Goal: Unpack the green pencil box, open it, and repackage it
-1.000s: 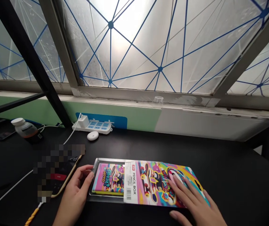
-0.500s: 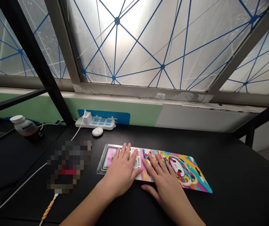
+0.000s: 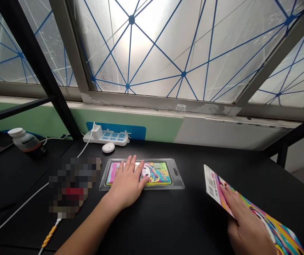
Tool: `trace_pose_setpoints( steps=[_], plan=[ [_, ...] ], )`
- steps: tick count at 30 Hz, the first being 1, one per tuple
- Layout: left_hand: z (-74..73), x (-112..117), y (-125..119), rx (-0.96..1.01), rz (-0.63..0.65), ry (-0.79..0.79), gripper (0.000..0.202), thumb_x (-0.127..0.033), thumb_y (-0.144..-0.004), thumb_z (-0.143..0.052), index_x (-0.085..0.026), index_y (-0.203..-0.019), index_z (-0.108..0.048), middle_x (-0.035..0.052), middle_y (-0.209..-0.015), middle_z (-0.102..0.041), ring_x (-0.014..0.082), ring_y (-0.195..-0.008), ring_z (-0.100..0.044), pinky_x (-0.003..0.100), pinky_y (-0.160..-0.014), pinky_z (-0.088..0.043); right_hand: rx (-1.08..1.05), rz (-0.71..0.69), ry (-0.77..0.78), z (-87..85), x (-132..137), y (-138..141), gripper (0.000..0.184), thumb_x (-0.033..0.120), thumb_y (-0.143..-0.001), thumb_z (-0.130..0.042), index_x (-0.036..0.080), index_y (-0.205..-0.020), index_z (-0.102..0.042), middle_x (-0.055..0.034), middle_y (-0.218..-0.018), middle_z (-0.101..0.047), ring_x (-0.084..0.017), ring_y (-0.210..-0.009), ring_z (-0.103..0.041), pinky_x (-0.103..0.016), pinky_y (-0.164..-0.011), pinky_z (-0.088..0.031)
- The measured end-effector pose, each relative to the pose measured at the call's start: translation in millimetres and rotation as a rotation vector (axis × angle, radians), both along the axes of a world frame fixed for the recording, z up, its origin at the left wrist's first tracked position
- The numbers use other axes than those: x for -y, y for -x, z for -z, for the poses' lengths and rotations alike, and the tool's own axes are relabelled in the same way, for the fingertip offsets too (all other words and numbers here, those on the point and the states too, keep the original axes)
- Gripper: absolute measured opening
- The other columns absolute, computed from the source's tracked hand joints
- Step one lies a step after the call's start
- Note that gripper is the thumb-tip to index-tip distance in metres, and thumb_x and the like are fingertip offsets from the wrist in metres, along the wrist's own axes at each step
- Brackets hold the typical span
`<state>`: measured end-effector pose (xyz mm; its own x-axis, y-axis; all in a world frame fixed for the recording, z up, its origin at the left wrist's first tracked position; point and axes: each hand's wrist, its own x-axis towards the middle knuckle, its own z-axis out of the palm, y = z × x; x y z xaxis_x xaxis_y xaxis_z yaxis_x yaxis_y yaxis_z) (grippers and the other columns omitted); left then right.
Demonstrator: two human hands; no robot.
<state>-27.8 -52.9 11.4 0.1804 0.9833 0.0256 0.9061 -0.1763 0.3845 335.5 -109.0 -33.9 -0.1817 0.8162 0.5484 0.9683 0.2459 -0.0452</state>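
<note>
A colourful pencil box [image 3: 155,173] lies in a clear plastic blister tray [image 3: 177,182] on the black table, a cartoon character on its face. My left hand [image 3: 129,180] rests flat over the left and middle of the box, fingers spread, hiding part of it. Off to the right, my right hand [image 3: 244,216] grips a bright printed backing card [image 3: 213,184], with the thumb underneath and the fingers on top. The card is tilted and apart from the tray, its near end running towards the bottom right edge of the view.
Left of the tray is a blurred-out object [image 3: 73,187] with a cable [image 3: 49,237] plugged in. A white case [image 3: 108,147] and a power strip [image 3: 106,137] stand by the wall. A bottle [image 3: 25,141] is at far left. Black metal bars [image 3: 32,60] frame both sides.
My right hand has carried the backing card off the tray to the right, uncovering the pencil box. My left hand has shifted slightly left and stays flat.
</note>
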Motion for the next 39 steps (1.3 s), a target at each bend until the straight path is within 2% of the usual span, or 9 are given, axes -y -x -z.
trace_pose_setpoints(
  steps=[5, 9, 14, 18, 22, 25, 28, 33, 39],
  plan=[
    [-7.5, -36.2, -14.8, -0.073, 0.039, 0.093, 0.067, -0.056, -0.100, -0.032, -0.017, -0.155, -0.035, 0.0165, -0.164, -0.018, 0.0361, -0.152, -0.008, 0.060, -0.118, -0.015, 0.184, -0.358, 0.033, -19.1, 19.7, 67.4, 0.085, 0.005, -0.081, -0.043, 0.029, -0.159, -0.021, -0.0047, -0.153, -0.047, -0.030, -0.134, -0.052, -0.045, -0.102, -0.049],
    [-8.2, -50.6, -22.3, -0.080, 0.050, 0.105, 0.065, -0.053, -0.101, -0.033, -0.017, -0.155, -0.033, 0.0166, -0.165, -0.017, 0.0365, -0.153, -0.007, 0.060, -0.118, -0.014, 0.369, -0.702, 0.037, -7.3, 35.0, 129.4, 0.056, 0.026, -0.093, -0.053, 0.029, -0.148, -0.046, -0.0049, -0.137, -0.063, -0.028, -0.111, -0.069, -0.036, -0.086, -0.055],
    [0.3, -47.8, -28.9, -0.090, 0.060, 0.024, 0.064, -0.053, -0.101, -0.034, -0.019, -0.155, -0.034, 0.0165, -0.165, -0.019, 0.0366, -0.152, -0.009, 0.058, -0.119, -0.013, 0.270, -0.663, 0.393, -12.2, 6.2, 177.4, 0.082, 0.072, -0.087, -0.051, 0.020, -0.150, -0.044, -0.0160, -0.152, -0.047, -0.039, -0.134, -0.049, -0.051, -0.107, -0.043],
    [3.7, -43.8, -30.1, -0.091, 0.061, -0.015, 0.062, -0.050, -0.102, -0.034, -0.018, -0.155, -0.035, 0.0165, -0.165, -0.021, 0.0360, -0.152, -0.011, 0.057, -0.120, -0.013, 0.212, -0.643, 0.572, -29.2, -19.2, 198.4, 0.088, 0.071, -0.090, -0.047, 0.016, -0.156, -0.030, -0.0201, -0.160, -0.032, -0.041, -0.146, -0.029, -0.057, -0.115, -0.031],
    [4.5, -40.9, -30.1, -0.113, 0.057, -0.065, 0.061, -0.049, -0.104, -0.031, -0.016, -0.155, -0.034, 0.0170, -0.164, -0.020, 0.0345, -0.152, -0.013, 0.056, -0.120, -0.015, 0.188, -0.748, 0.597, -52.7, -28.4, 191.8, 0.067, 0.054, -0.095, -0.052, 0.015, -0.148, -0.045, -0.0172, -0.154, -0.044, -0.037, -0.145, -0.032, -0.052, -0.116, -0.030],
    [4.2, -39.0, -30.3, -0.144, 0.057, -0.083, 0.060, -0.047, -0.104, -0.030, -0.015, -0.155, -0.035, 0.0164, -0.164, -0.022, 0.0336, -0.152, -0.015, 0.055, -0.120, -0.017, 0.037, -0.868, 0.713, -73.4, -54.8, 166.9, 0.035, 0.033, -0.103, -0.037, 0.025, -0.120, -0.067, -0.0040, -0.119, -0.071, -0.021, -0.117, -0.060, -0.033, -0.097, -0.046],
    [3.5, -38.1, -30.5, -0.170, 0.063, -0.085, 0.060, -0.048, -0.105, -0.028, -0.015, -0.154, -0.036, 0.0151, -0.164, -0.023, 0.0326, -0.152, -0.016, 0.054, -0.121, -0.018, -0.122, -0.641, 0.696, -81.6, -100.6, 136.5, 0.039, 0.037, -0.104, -0.034, 0.022, -0.098, -0.069, -0.0037, -0.087, -0.070, -0.018, -0.077, -0.063, -0.030, -0.071, -0.048],
    [2.1, -38.8, -31.2, -0.172, 0.060, -0.082, 0.062, -0.051, -0.104, -0.027, -0.015, -0.154, -0.038, 0.0146, -0.163, -0.026, 0.0330, -0.152, -0.018, 0.054, -0.121, -0.019, -0.135, -0.497, 0.669, -73.1, -158.0, 101.7, 0.046, 0.053, -0.089, -0.061, 0.021, -0.122, -0.063, -0.0089, -0.106, -0.062, -0.023, -0.090, -0.062, -0.034, -0.078, -0.049],
    [0.1, -38.5, -31.4, -0.139, 0.066, -0.091, 0.060, -0.049, -0.104, -0.031, -0.015, -0.152, -0.040, 0.0166, -0.163, -0.026, 0.0345, -0.152, -0.018, 0.055, -0.120, -0.021, 0.027, -0.465, 0.776, -74.0, -174.9, 104.1, 0.053, 0.055, -0.085, -0.065, 0.023, -0.127, -0.062, -0.0085, -0.113, -0.059, -0.022, -0.089, -0.065, -0.030, -0.076, -0.050]
  ],
)
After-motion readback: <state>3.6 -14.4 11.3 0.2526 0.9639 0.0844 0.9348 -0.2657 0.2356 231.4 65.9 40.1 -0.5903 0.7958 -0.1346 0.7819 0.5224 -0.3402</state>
